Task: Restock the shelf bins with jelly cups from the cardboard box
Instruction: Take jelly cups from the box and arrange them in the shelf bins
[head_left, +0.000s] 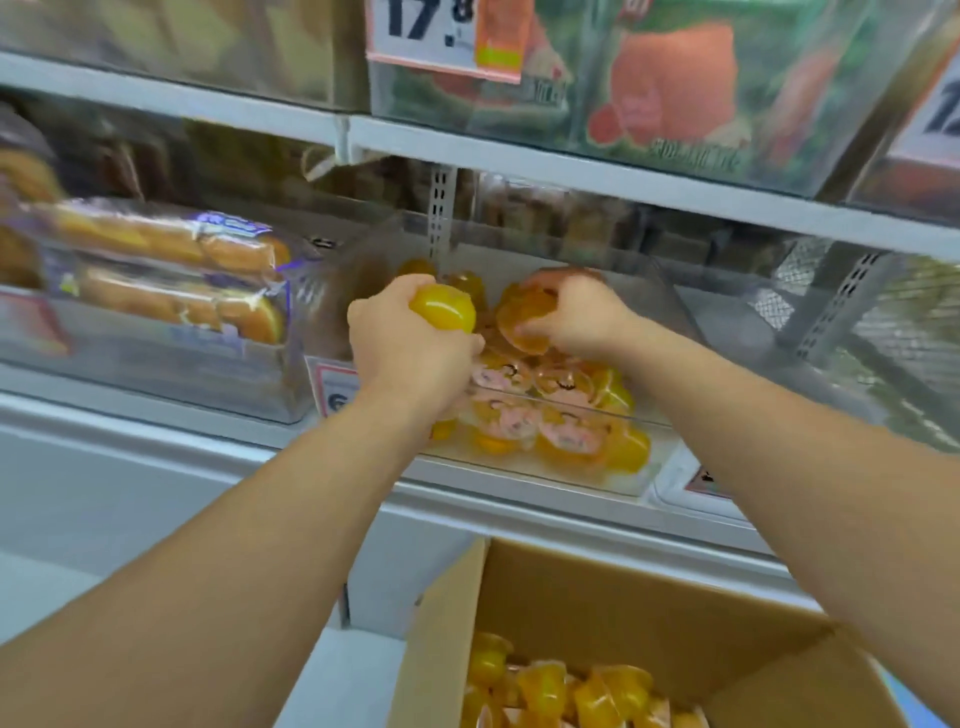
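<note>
A clear plastic shelf bin on the middle shelf holds several yellow jelly cups with pink lids. My left hand is over the bin's left side and grips a yellow jelly cup. My right hand reaches into the bin and holds an orange-yellow jelly cup. Below, an open cardboard box contains several more jelly cups.
A clear bin of packaged buns stands to the left on the same shelf. The shelf above carries bins of red and green packets and a price tag. A wire mesh panel is at the right. Price labels hang on the shelf's front edge.
</note>
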